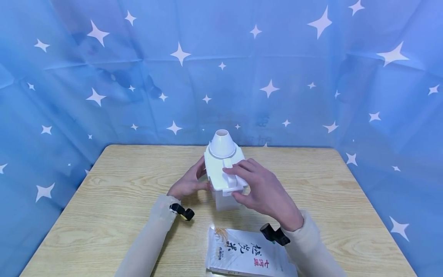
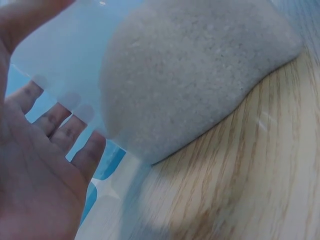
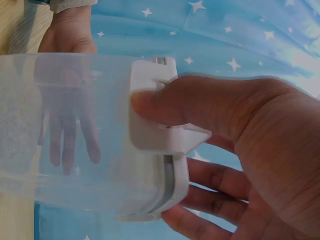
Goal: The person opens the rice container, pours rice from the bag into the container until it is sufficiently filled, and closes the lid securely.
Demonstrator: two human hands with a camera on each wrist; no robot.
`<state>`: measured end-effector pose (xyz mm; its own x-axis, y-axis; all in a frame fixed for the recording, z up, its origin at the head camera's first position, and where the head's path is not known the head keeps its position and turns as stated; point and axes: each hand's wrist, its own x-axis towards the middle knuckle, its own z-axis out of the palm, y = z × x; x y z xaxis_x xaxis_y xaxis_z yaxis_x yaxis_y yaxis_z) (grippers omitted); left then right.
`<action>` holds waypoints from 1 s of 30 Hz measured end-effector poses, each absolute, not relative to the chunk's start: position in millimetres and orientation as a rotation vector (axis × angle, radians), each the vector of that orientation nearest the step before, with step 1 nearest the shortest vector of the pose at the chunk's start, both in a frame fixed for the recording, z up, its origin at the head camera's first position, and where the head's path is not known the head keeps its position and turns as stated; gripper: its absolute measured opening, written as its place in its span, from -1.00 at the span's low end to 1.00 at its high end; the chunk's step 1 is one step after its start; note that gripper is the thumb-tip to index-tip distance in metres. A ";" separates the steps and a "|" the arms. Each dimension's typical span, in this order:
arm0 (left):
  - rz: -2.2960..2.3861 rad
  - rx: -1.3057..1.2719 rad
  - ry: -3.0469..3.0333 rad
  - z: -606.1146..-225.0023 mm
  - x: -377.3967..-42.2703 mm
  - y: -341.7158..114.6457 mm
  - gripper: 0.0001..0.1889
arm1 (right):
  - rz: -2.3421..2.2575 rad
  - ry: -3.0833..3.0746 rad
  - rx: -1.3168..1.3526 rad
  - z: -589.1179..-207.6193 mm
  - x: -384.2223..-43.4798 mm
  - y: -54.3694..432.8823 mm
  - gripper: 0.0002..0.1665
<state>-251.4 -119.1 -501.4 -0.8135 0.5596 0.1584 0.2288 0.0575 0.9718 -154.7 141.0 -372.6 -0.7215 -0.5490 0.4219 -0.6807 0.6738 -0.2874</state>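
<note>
A translucent storage container (image 1: 226,203) with a white lid (image 1: 215,172) stands upright on the table. Through its wall rice (image 2: 200,75) shows, slumped into a slope. On top of the lid, toward the back, sits a white cone-shaped cup (image 1: 222,146). My left hand (image 1: 188,182) rests along the container's left side, its fingers straight against the wall in the left wrist view. At the front of the lid my right hand (image 1: 264,188) grips, thumb pressing the white latch (image 3: 150,137) and fingers over the lid's top.
A flat white rice bag (image 1: 249,254) with dark and red lettering lies in front of the container, under the right forearm. The wooden table (image 1: 114,200) meets a blue star-printed curtain (image 1: 221,77) at the back and sides.
</note>
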 end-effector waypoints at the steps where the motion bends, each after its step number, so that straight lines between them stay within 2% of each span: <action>1: 1.823 0.797 2.076 -501.4 -251.2 -119.1 0.14 | 0.623 -2.580 0.978 -373.3 -154.8 140.7 -0.33; 22: 1.836 0.752 2.030 -509.3 -257.1 -116.0 0.17 | 0.686 -2.577 0.966 -381.2 -163.7 145.5 -0.33; 30: 1.761 0.690 2.033 -499.3 -258.5 -120.2 0.17 | 0.909 -2.645 1.033 -379.4 -169.0 157.2 -0.35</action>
